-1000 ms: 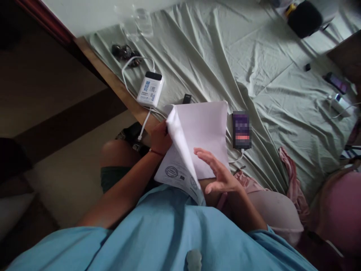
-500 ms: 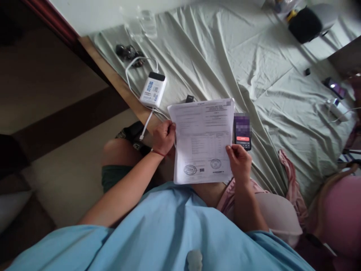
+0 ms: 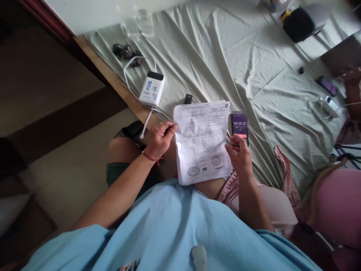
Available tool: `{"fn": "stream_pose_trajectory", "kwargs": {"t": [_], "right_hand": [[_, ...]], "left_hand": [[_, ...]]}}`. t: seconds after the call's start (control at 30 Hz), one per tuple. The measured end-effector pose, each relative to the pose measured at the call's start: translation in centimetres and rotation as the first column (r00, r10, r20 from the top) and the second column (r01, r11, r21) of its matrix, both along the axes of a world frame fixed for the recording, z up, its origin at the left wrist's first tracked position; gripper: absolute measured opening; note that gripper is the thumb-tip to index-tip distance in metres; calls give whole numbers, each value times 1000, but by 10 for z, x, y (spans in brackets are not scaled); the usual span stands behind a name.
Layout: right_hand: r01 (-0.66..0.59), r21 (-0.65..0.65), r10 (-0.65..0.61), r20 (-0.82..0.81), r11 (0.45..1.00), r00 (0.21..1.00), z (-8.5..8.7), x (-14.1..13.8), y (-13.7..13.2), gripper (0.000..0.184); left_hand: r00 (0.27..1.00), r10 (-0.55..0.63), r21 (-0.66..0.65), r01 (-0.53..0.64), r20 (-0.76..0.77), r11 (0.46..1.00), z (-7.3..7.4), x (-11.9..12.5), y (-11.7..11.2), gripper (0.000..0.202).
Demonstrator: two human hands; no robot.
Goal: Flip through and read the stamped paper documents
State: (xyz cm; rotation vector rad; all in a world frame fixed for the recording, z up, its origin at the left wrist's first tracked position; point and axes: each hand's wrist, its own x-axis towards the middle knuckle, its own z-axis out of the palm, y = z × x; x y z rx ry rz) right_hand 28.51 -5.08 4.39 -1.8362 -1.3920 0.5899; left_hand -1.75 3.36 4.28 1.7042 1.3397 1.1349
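A stack of printed papers (image 3: 203, 145) with round and oval stamps near its lower edge is held above my lap. My left hand (image 3: 160, 140) pinches the stack's left edge between thumb and fingers; a red string circles that wrist. By the lower right edge, my right hand (image 3: 241, 156) has its thumb and fingers apart, with nothing held between them. Just beyond the right hand lies a phone (image 3: 239, 127) with a lit purple screen, partly covered by the fingers. The top sheet looks creased and bulges slightly.
A white power bank (image 3: 152, 89) with a looped cable lies near the wooden edge (image 3: 105, 77). Dark sunglasses (image 3: 126, 52) and a clear glass (image 3: 145, 24) are farther back. A small black object (image 3: 188, 98) is behind the papers. Another person's hand (image 3: 352, 84) shows far right.
My right hand has let go of the papers and opened its fingers. The stack has shifted slightly and its top sheet has become wrinkled. My left hand still grips it.
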Motion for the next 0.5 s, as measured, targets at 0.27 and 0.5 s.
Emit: {"fn": "stream_pose_trajectory", "kwargs": {"t": [0.27, 0.5], "right_hand": [[-224, -90, 123, -611, 971, 782, 23, 13, 1, 50], [-34, -101, -46, -698, 994, 715, 32, -7, -5, 32]], "left_hand": [[880, -85, -250, 224, 468, 942, 31, 10, -17, 47], [801, 64, -455, 270, 596, 849, 21, 21, -35, 56]]}}
